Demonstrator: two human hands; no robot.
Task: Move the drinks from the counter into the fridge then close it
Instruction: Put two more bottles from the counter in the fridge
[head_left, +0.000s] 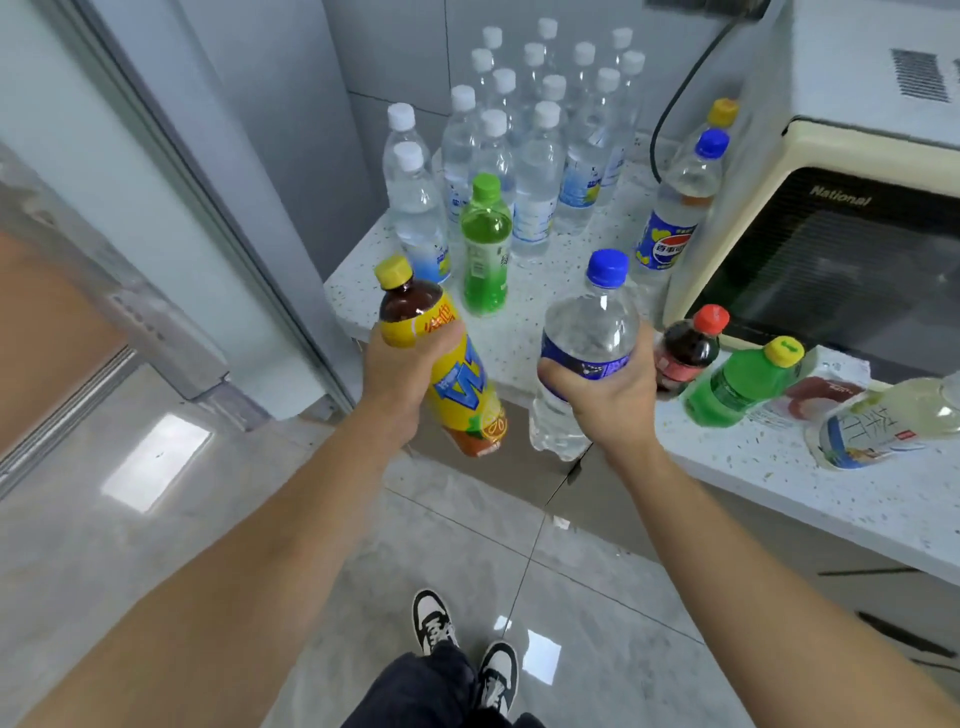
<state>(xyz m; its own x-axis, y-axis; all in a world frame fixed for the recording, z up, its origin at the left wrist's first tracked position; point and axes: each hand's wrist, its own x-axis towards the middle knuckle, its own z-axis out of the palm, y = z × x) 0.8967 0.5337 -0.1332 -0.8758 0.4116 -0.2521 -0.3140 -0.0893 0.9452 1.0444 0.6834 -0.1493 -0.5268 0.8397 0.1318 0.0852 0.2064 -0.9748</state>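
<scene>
Counter (524, 317) comes first, white and speckled, with its near left corner poking out toward the person. A cream microwave (841, 239) sits along its right side. A big bunch of clear water bottles with white caps (519, 150) stands at the back left corner. In front of them a green tea bottle (485, 249) stands alone, not far from the left edge. A Pepsi bottle (675, 218) with a blue cap stands just beside the microwave, and a bottle with a yellow cap peeks out behind it. By the near edge, at the right, are a small cola bottle with a red cap (688, 351), a green soda bottle (743, 384) and a pale tea bottle (883, 421), which looks tipped over.

Both hands already hold drinks, out past the near left corner, above the floor. The left hand (400, 374) wraps tight round the middle of a yellow iced tea bottle (441, 358); its cap leans up and to the left. The right hand (602, 389) wraps round the blue label of a clear bottle with a blue cap (587, 353), which stands nearly straight up.

I think the fridge (171, 156) is the tall grey thing to the left, so the left hand is nearer to it. Only its edge shows. The inside and shelves are hidden, and I cannot tell how wide its door is open.
</scene>
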